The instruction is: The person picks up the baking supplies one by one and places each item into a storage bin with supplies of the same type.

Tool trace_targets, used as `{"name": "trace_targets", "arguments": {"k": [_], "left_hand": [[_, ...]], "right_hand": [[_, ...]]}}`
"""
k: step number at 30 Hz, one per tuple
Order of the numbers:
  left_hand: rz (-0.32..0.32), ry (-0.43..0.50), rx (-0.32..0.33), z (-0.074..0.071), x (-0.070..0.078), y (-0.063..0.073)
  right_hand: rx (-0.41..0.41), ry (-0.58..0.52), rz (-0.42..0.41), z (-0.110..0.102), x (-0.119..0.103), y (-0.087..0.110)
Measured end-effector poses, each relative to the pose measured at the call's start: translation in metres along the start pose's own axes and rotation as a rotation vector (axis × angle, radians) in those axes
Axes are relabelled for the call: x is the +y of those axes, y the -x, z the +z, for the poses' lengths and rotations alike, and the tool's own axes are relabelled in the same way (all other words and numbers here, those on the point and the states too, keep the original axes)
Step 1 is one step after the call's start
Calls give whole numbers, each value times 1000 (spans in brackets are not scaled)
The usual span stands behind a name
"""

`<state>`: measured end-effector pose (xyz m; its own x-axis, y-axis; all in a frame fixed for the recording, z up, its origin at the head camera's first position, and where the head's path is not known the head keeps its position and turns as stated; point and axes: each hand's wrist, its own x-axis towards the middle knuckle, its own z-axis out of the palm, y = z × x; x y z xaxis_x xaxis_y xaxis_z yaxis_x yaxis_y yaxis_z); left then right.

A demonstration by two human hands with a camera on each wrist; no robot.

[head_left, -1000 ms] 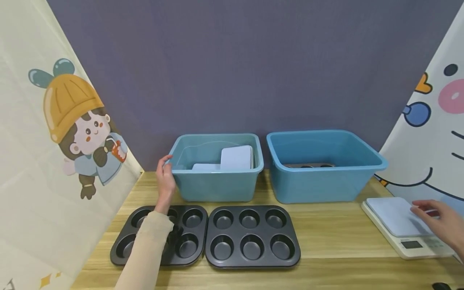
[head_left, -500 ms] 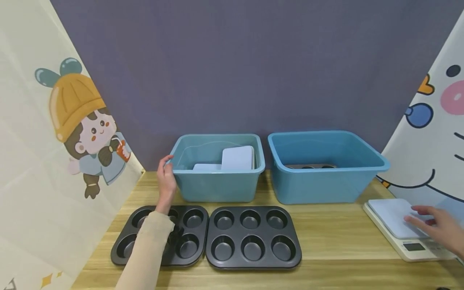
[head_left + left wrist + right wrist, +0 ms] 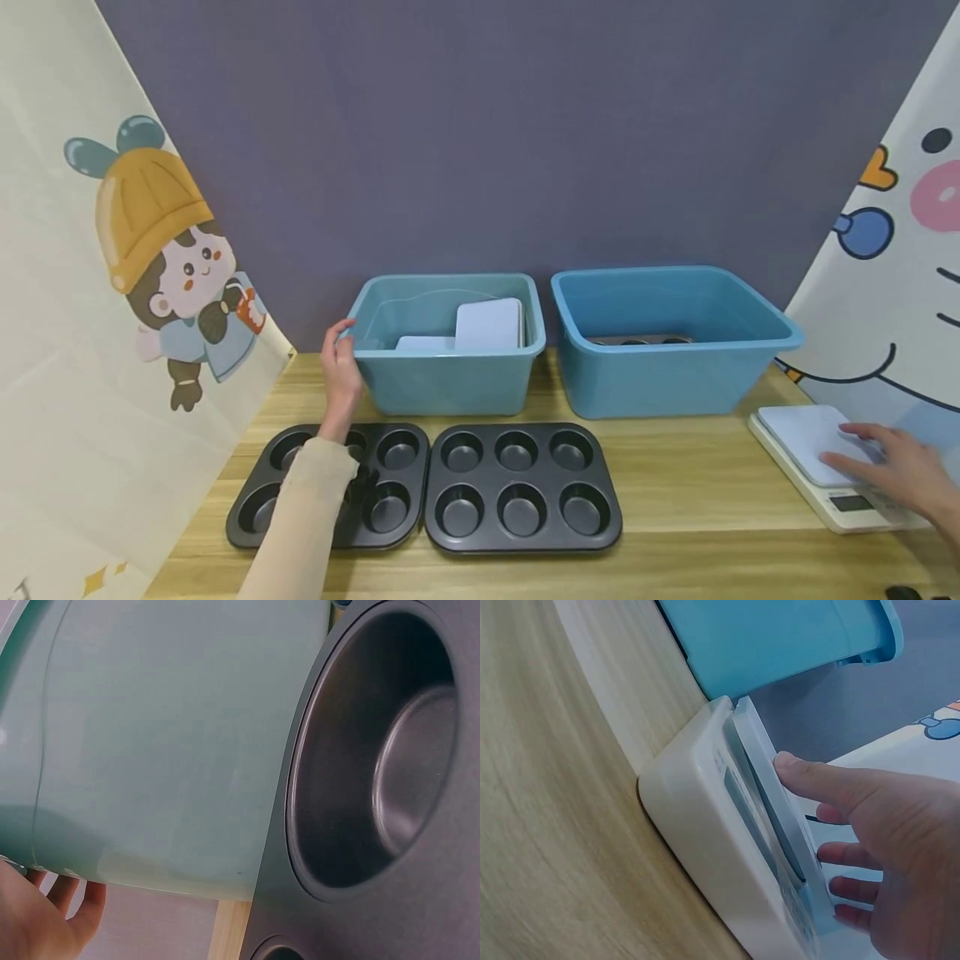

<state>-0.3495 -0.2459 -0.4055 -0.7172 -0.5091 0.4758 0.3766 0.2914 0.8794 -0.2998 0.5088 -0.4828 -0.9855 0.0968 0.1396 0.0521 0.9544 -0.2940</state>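
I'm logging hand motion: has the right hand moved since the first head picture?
Yes, leftward: the right hand now reaches farther across the kitchen scale.

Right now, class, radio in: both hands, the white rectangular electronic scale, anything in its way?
Left hand holding pale-blue plastic bin by its rim. Right hand touching white scale at its top plate. Nothing seen blocking the scale.

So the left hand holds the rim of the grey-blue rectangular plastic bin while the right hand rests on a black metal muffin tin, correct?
Not quite: the right hand is at the white digital scale, as the right wrist view shows. The left hand does hold the bin's rim.
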Motion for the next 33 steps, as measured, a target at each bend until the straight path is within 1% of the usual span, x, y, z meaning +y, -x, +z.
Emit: {"name": "trace_targets", "arguments": {"k": [4, 7, 10, 12, 14, 17, 21, 23, 27, 31, 33], "left_hand": [[4, 8, 3, -4, 1, -2], [-2, -6, 2, -6, 2, -3], [-11, -24, -1, -5, 2, -3], [-15, -26, 2, -4, 1, -2], [-16, -22, 5, -3, 0, -2], [-16, -7, 9, -3, -1, -1], [-13, -4, 12, -2, -3, -1], [-13, -9, 13, -2, -4, -1], [-21, -29, 16, 1, -5, 0], [-18, -31, 21, 3, -4, 0], [-14, -33, 22, 4, -4, -1]], "right_hand": [[3, -28, 6, 3, -2, -4], [-20, -55, 16, 4, -3, -5], [-68, -70, 25, 2, -3, -4], [-115, -76, 34, 0, -3, -4], [-165, -80, 32, -3, -5, -6], [-216, -74, 23, -8, -8, -8], [-237, -55, 23, -8, -12, -10], [-252, -57, 54, -6, -12, -10], [-284, -90, 92, -2, -14, -10], [-310, -126, 85, 1, -15, -9], [-334, -146, 96, 3, -15, -9]]}}
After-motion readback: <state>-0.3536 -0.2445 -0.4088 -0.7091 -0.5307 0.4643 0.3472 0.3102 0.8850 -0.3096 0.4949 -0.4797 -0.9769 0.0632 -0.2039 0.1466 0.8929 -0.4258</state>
